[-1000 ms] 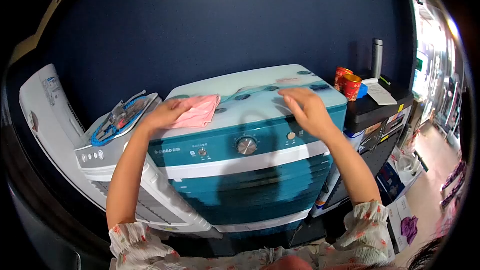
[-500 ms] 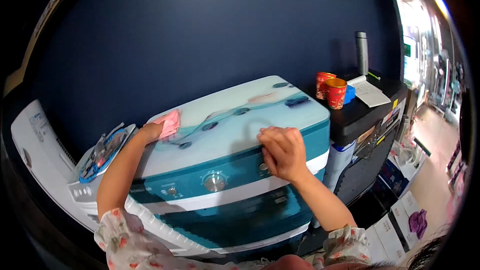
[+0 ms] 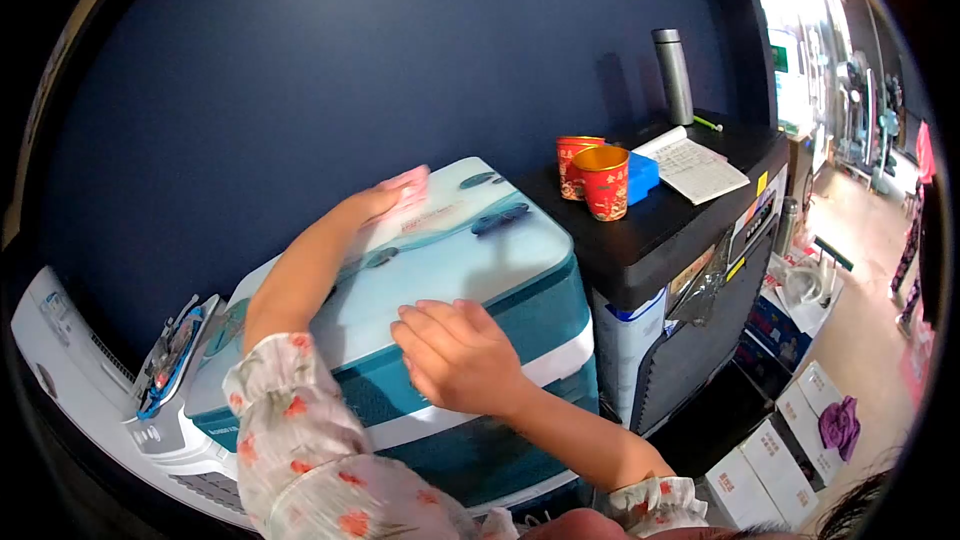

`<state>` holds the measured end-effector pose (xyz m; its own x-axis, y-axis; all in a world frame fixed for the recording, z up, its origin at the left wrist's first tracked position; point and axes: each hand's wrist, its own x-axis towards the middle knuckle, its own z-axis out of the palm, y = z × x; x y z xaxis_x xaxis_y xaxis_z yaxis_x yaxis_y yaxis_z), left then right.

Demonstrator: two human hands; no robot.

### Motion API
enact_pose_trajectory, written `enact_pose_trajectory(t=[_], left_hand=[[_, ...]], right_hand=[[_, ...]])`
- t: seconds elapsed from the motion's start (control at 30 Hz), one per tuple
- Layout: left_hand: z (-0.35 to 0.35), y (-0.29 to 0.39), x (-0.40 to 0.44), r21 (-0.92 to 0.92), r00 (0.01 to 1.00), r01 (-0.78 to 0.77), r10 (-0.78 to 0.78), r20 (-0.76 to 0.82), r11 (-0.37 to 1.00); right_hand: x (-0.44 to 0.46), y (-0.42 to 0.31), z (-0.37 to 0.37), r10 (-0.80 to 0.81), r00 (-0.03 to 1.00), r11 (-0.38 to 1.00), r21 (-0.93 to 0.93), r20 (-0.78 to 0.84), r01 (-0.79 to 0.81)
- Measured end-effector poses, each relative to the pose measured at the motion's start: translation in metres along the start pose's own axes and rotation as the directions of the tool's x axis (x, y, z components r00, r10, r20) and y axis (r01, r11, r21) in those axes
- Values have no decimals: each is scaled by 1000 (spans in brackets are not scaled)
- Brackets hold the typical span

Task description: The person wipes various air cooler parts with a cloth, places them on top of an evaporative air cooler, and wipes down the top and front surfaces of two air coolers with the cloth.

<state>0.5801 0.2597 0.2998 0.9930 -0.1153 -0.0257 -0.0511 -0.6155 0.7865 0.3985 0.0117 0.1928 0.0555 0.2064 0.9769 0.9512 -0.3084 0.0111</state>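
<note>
My left hand (image 3: 378, 202) is closed on a pink cloth (image 3: 408, 188), which lies against the glossy top near its back edge. That top belongs to a teal and white appliance (image 3: 430, 270) and carries a pattern of dark blue ovals and wavy teal lines. In front of the appliance's front edge is my right hand (image 3: 455, 355), its fingers curled together; whatever might be inside them is hidden. My left forearm and floral sleeve cover part of the top.
Two red cups (image 3: 604, 185), a blue object (image 3: 642, 178), an open notebook (image 3: 692, 168) and a grey flask (image 3: 673, 78) stand on a black unit (image 3: 640, 255) at right. A grey-white appliance (image 3: 180, 435) with blue cord is at left. White boxes (image 3: 765, 470) lie lower right.
My left hand has moved the pink cloth from the left end rightward along the back of the top. My right hand has shifted left and down. The view has turned right.
</note>
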Motion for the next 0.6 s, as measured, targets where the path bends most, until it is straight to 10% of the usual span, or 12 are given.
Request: enact_pose_trajectory(t=[0.03,0.27,0.6], left_hand=[[19,35,2,197,983,178,-165,-80,964],[77,71,66,346,997,63,-40,-71,936],[152,133,-52,427,910,-408,323,259,807]], right_hand=[[-1,1,1,-11,1000,1000,18,-15,11],[-5,6,-2,-51,989,996,69,-141,61],[-22,13,-16,-217,973,956,185,-74,228]])
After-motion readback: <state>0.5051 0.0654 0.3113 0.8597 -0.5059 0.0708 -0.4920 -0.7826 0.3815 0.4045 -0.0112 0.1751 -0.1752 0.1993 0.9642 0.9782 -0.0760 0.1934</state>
